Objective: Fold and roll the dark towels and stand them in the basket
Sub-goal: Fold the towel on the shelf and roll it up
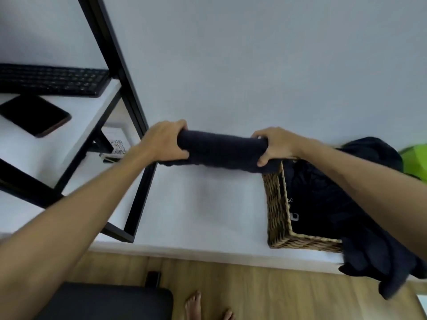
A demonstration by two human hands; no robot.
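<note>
A dark navy rolled towel lies crosswise at the far side of the white table, held at both ends. My left hand grips its left end and my right hand grips its right end. The right end reaches the far left corner of the woven basket. Loose dark towels fill the basket, and one spills over its near edge off the table's front. My right forearm crosses over the basket.
A black metal shelf frame stands on the left of the white table, with a black keyboard and a dark phone on its shelf. A green object sits behind the basket. A wooden floor, a black seat and bare feet lie below.
</note>
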